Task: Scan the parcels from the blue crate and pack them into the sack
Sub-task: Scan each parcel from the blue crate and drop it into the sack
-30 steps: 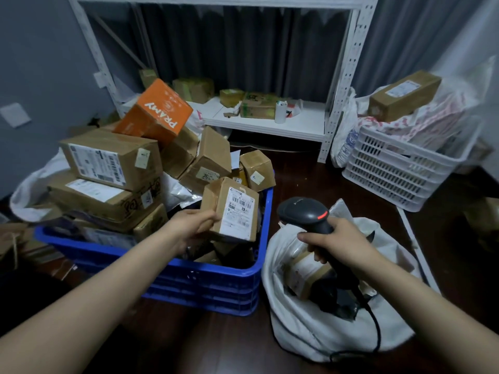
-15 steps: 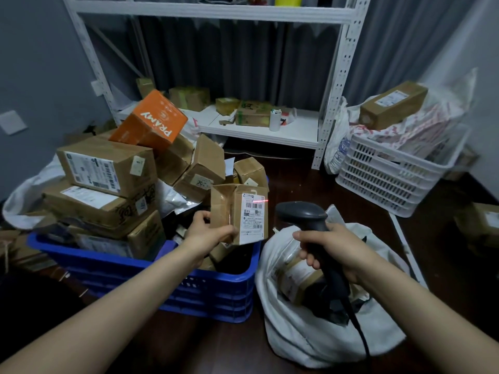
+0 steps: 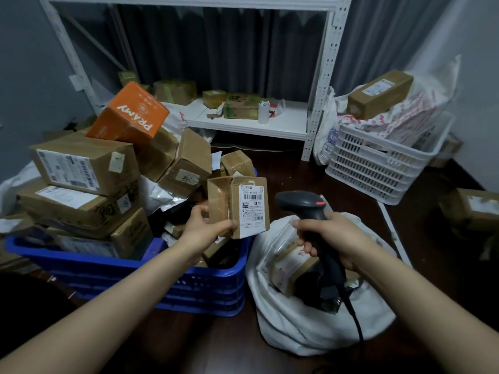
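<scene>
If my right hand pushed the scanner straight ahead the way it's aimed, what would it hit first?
Probably the small parcel in the left hand; its label faces the scanner, though depth is unclear.

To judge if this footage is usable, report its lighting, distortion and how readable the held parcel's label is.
Head view: dim, bluish light, the floor almost black; wide-angle distortion bows the white rack; the label on the small parcel in the left hand is bright, its print too small to read; the scanner in the right hand shows a red lamp.
</scene>
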